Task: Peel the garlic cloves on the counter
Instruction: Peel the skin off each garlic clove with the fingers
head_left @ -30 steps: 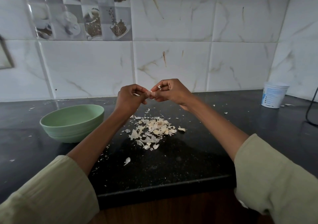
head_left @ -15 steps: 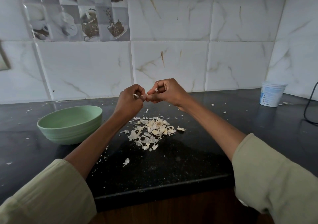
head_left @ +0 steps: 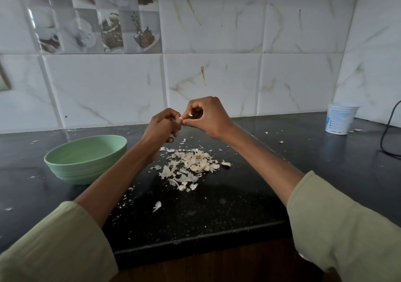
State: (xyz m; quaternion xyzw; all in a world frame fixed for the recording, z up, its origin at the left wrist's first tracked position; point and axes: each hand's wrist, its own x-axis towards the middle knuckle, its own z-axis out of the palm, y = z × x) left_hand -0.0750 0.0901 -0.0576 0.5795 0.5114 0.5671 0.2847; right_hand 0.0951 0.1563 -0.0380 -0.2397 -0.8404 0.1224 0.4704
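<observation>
My left hand (head_left: 161, 126) and my right hand (head_left: 207, 117) meet above the black counter (head_left: 217, 205), both curled. A small garlic clove (head_left: 181, 119) sits between their fingertips, mostly hidden. The left fingers grip the clove. My right thumb and finger pinch a bit of white skin (head_left: 190, 114) at its end. Below the hands lies a heap of garlic skins and cloves (head_left: 191, 164) on the counter.
A pale green bowl (head_left: 86, 158) stands left of the heap, its inside hidden from here. A white tub (head_left: 341, 119) stands at the back right near a black cable (head_left: 388, 130). Loose flakes of skin are scattered over the counter. The tiled wall rises behind.
Both hands stay together over the heap and have shifted slightly. The right fingers now pinch a white flake lifted off the clove's end.
</observation>
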